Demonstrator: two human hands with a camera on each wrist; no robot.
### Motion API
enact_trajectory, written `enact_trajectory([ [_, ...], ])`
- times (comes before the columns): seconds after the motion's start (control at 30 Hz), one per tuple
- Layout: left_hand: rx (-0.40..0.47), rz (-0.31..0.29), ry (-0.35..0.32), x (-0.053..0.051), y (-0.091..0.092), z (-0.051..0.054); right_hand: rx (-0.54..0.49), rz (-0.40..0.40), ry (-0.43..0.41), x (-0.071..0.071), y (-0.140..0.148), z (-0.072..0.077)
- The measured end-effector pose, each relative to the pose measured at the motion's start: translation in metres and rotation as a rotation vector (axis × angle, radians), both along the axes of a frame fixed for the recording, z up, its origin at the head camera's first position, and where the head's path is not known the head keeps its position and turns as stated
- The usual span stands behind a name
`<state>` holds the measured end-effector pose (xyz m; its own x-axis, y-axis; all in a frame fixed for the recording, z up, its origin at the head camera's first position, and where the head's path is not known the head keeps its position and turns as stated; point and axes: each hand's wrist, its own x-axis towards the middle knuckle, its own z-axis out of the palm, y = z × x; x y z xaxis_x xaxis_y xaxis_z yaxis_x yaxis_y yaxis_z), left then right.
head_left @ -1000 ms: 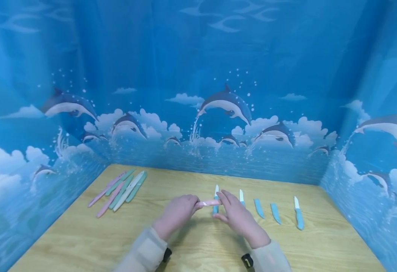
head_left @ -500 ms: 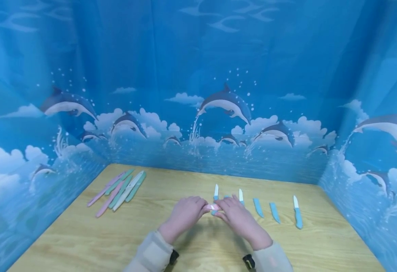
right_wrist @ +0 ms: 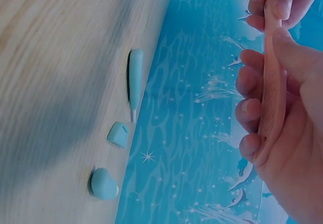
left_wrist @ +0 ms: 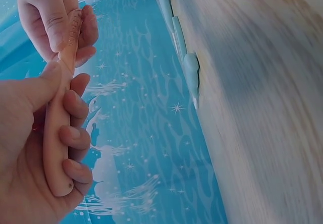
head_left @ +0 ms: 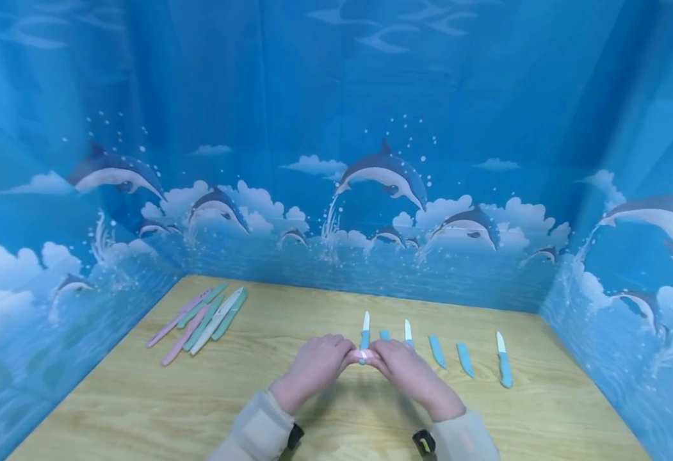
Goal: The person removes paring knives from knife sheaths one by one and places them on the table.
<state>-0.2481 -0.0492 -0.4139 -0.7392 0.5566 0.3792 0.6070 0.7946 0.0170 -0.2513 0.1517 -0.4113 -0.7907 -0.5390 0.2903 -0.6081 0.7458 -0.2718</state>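
Note:
Above the table's middle, the left hand [head_left: 313,366] and right hand [head_left: 413,373] meet at a pink knife [head_left: 364,354]. In the left wrist view, the left hand's fingers and thumb curl round its smooth pink handle [left_wrist: 57,148], whose rounded end shows. The right hand's fingers and thumb grip the pink sheath [right_wrist: 274,90] in the right wrist view. Handle and sheath lie in line, their ends together between the two thumbs; no bare blade shows there. Behind the hands lies a blue-handled knife [head_left: 366,322], partly hidden by them.
Pink and green pieces [head_left: 202,323] and a white-bladed knife [head_left: 218,321] lie bunched at the back left. Towards the right are another blue-handled knife [head_left: 408,330], blue sheaths [head_left: 437,352] and a separate blue-handled knife [head_left: 504,363]. Dolphin-printed curtains [head_left: 290,128] surround the table.
The hands have drawn closer together, the left shifting right, and less pink shows between them. The right hand's raised fingers have lowered and curled round the pink sheath.

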Motion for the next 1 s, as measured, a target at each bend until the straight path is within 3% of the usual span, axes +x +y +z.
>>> enact_trajectory([
  [0.57, 0.015, -0.026, -0.002, -0.0004, 0.0013, -0.0023, 0.014, 0.024, -0.066, -0.0011, 0.0037, 0.0045],
  [0.7, 0.002, -0.035, 0.023, -0.0005, 0.0016, -0.0017, 0.011, 0.037, -0.08, -0.0022, 0.005, 0.0041],
  [0.93, 0.008, -0.057, 0.065, 0.0007, 0.0016, -0.0016, 0.013, 0.069, -0.06, -0.0035, 0.0066, 0.0044],
  [1.0, 0.025, -0.046, 0.05, 0.0013, 0.002, -0.0021, 0.018, 0.068, -0.054, -0.0036, 0.0068, 0.0044],
])
